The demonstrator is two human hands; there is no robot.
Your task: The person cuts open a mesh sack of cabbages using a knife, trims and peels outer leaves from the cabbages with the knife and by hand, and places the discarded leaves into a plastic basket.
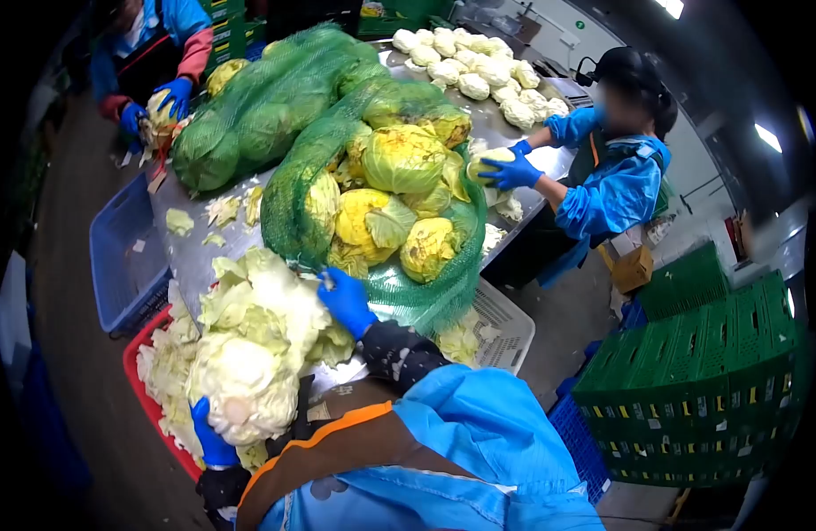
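Observation:
My left hand (pixel 213 435), in a blue glove, grips the lower left side of a pale, peeled cabbage (pixel 241 389) whose cut stem end faces me. My right hand (pixel 348 303), also gloved in blue, is closed just right of loose outer leaves (pixel 257 296). A small greyish-white bit shows at its fingertips, too small to name. Under the cabbage stands a red crate (pixel 151 389) heaped with stripped leaves. Beyond my right hand, an opened green net bag (pixel 288 208) holds several yellowed cabbages (pixel 403 159).
Another full net bag (pixel 248 124) lies behind on the metal table (pixel 195 261). White peeled cabbages (pixel 479 66) are piled at the far end. A blue crate (pixel 129 257) and a white basket (pixel 505 323) flank the table. Two co-workers handle cabbages; green crates (pixel 691 380) stand right.

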